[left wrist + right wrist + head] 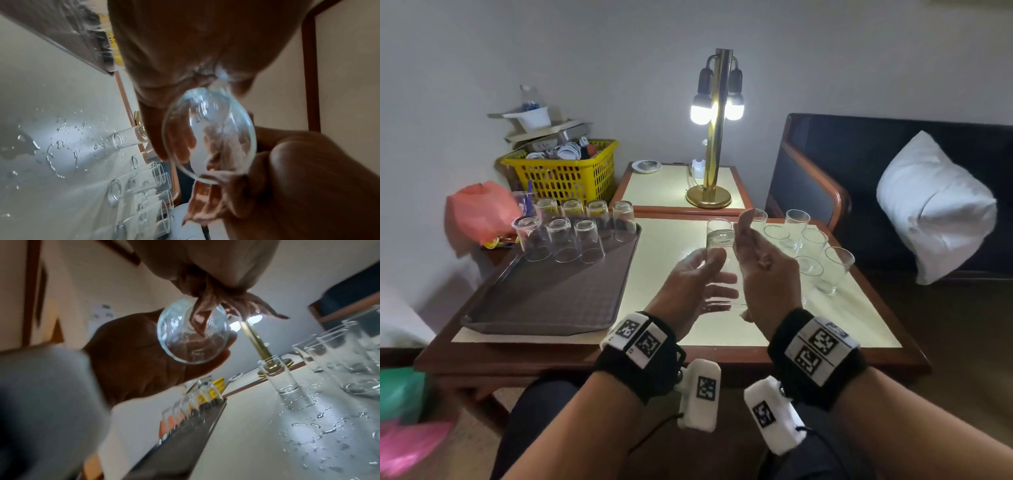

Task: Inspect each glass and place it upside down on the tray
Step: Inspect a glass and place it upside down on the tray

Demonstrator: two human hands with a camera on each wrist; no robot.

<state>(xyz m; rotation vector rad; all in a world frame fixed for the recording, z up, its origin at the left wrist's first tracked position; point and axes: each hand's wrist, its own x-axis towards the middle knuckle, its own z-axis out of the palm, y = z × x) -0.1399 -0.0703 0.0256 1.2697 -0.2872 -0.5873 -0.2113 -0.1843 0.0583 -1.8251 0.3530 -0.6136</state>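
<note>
glass [717,274] tilted, mouth toward person

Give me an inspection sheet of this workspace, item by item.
Surface: table, water droplets by the upright glasses.
Job's things: held glass in both hands; tray carries inverted glasses; upright glasses wait at the right.
Clutter: yellow basket, pink bag.
Grippers: left hand grips the held glass; right hand has fingers inside it.
Cables: thin cords at the wrist cameras.
Surroundings: lit lamp, sofa with pillow.
</note>
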